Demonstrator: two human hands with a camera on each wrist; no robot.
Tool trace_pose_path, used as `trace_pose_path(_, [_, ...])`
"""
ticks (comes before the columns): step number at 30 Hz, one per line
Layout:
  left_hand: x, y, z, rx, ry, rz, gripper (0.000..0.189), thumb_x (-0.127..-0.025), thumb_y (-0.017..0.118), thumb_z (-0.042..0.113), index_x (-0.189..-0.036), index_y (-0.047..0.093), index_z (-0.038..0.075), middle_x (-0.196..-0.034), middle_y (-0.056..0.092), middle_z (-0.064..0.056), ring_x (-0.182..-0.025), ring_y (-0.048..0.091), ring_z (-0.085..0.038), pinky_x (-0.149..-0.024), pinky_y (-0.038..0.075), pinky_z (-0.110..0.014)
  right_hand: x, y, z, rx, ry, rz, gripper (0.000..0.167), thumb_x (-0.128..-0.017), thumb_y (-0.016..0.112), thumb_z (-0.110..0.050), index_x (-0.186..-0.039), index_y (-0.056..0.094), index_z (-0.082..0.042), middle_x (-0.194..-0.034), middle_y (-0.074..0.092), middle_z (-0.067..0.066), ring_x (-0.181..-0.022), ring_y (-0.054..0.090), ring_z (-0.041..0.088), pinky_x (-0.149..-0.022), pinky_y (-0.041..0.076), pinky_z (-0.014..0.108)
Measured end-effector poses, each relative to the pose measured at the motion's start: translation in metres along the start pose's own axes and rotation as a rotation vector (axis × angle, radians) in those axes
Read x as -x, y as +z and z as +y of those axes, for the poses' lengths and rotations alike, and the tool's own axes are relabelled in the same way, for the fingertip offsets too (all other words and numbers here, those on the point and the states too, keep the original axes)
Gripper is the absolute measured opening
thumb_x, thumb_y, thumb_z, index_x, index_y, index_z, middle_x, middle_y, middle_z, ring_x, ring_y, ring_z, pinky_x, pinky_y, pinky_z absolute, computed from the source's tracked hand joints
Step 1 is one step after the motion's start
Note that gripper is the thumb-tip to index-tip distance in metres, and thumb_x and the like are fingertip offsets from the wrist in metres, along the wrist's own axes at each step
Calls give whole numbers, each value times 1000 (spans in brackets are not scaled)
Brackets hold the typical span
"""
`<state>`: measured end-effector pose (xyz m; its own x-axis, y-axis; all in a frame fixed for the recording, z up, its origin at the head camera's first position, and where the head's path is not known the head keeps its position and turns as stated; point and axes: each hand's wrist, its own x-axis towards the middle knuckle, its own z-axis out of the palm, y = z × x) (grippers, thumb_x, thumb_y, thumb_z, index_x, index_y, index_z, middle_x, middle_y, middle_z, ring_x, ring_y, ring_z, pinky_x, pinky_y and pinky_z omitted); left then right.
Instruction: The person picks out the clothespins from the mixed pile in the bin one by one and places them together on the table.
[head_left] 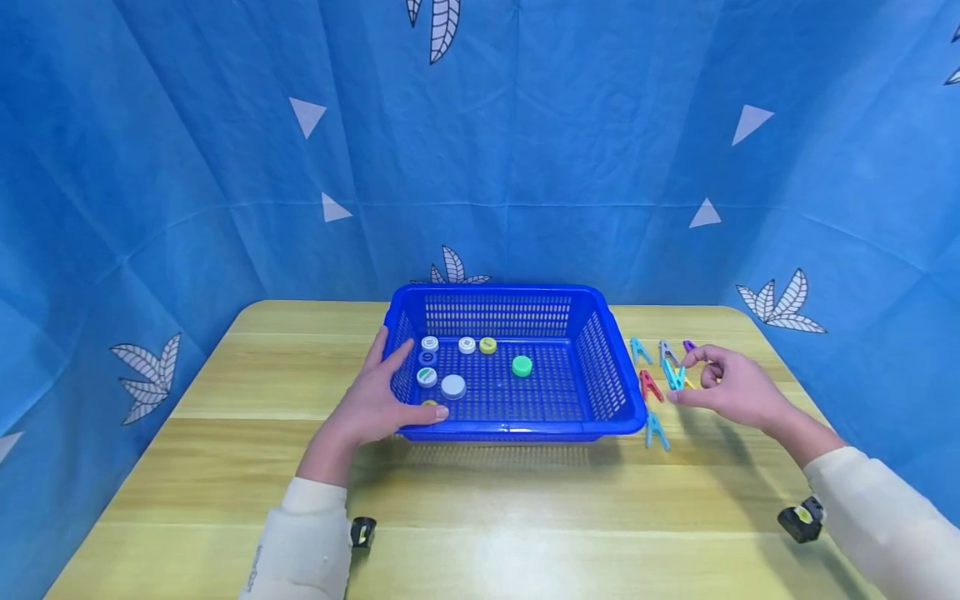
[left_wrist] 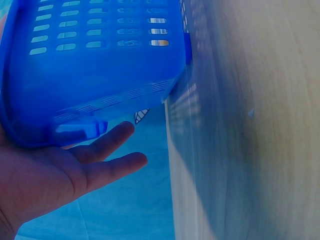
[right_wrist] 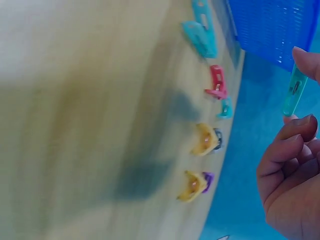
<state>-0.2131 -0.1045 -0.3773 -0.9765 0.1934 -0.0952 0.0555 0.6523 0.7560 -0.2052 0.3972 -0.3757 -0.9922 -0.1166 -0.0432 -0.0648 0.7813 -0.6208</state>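
Observation:
My left hand (head_left: 375,404) rests at the near left corner of a blue plastic basket (head_left: 510,427). Its thumb lies along the front rim and its straight fingers spread by the left rim; two of them extend outside the wall in the left wrist view. To the basket's right, my right hand (head_left: 738,390) pinches a turquoise clothespin (right_wrist: 296,91) between thumb and index finger, above the table. Around it lie a red clothespin (head_left: 650,385), blue clothespins (head_left: 656,431), a grey clothespin (head_left: 667,352), a purple clothespin (right_wrist: 208,181) and yellow clothespins (right_wrist: 205,139).
Inside the basket sit several bottle caps: white caps (head_left: 453,387), a green cap (head_left: 522,366) and a yellow cap (head_left: 488,345), mostly toward the left. A wooden table (head_left: 480,517) carries everything. Behind it hangs a blue patterned curtain (head_left: 517,150).

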Motion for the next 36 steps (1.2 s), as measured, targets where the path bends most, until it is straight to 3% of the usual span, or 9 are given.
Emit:
trace_pose_path(18, [0,-1,0,-10,5,-6,125,-62,88,63,-160,25,16,-166,-11,-1,-147,11,-45,-105,30,-67,32,22,43,0,69,-53,57,-75,89,-34,-110,58,-2,-67,44,0,-57,40,15,-51,33,30])
trace_pose_path(25, [0,-1,1,-7,7,1,125,-62,87,64,-160,25,17,-167,-10,-1,-147,12,-45,-105,31,-67,35,23,56,25,103,-54,59,-75,88,-38,-111,58,-2,-69,44,1,-60,41,17,-53,32,29])
trace_pose_path(36, [-1,0,1,-16,-11,-2,126,-62,88,64,-161,24,18,-166,-11,1,-148,11,-44,-105,30,-67,33,26,68,22,88,-60,63,-74,89,-36,-116,57,-2,-70,44,0,-60,40,17,-54,29,30])
